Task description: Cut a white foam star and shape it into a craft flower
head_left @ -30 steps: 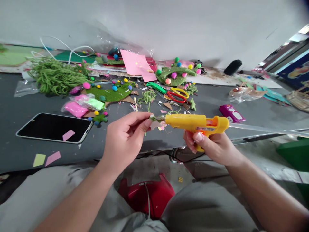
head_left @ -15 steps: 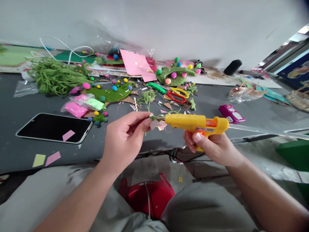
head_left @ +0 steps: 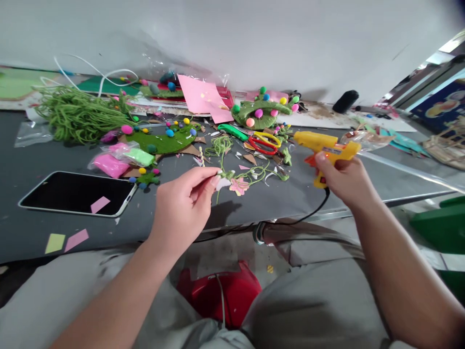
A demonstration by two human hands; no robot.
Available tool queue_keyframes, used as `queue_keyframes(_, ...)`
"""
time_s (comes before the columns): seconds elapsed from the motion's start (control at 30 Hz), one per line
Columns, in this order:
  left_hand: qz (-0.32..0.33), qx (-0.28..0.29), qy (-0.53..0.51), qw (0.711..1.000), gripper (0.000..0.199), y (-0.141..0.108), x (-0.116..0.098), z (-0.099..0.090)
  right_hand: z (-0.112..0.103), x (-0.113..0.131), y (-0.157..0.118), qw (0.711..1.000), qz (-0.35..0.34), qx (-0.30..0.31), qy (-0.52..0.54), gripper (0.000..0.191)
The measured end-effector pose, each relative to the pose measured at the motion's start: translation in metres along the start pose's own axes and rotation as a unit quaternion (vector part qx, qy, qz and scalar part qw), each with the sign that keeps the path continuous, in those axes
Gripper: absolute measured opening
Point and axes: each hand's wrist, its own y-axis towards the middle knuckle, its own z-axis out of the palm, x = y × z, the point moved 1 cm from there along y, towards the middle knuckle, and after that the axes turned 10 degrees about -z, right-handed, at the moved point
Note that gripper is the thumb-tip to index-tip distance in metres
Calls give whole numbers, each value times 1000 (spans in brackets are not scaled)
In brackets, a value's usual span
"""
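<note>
Between the thumb and fingertips of my left hand (head_left: 187, 203) is a small piece wound with green yarn (head_left: 227, 175), with a pale bit under it. Loose yarn runs from it toward the right over the table. A pink flower-shaped paper (head_left: 239, 186) lies just beyond the fingertips. My right hand (head_left: 343, 177) is closed around the handle of a yellow glue gun (head_left: 319, 141), whose nozzle points left, well apart from the yarn piece. A clear glue stick (head_left: 407, 169) sticks out of its back, and a black cord hangs from the grip.
A phone (head_left: 78, 193) lies at the left. Behind are green yarn (head_left: 83, 114), a green felt piece (head_left: 163, 140) with pom-poms, scissors (head_left: 265, 143) and a green wreath (head_left: 254, 114). Paper scraps surround them. A red stool (head_left: 221, 295) stands below the table edge.
My right hand has moved the glue gun away from the yarn piece, to the right and up. The left hand has kept its pinch, and the pink flower paper now shows more fully.
</note>
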Motion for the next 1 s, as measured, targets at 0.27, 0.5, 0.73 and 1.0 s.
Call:
queue_keyframes(0.27, 45, 5, 51, 998, 16, 1, 2, 1, 4, -53, 44, 990, 73, 27, -114, 62)
queue_keyframes(0.5, 67, 9, 61, 996, 15, -1, 2, 3, 8, -59, 53, 982, 64, 71, -162, 67)
queue_keyframes(0.73, 82, 19, 56, 995, 14, -5, -1, 2, -20, -64, 32, 969, 48, 118, -210, 65)
queue_keyframes(1.0, 61, 25, 27, 997, 14, -6, -3, 4, -4, -1, -13, 931, -139, 337, 28, 54)
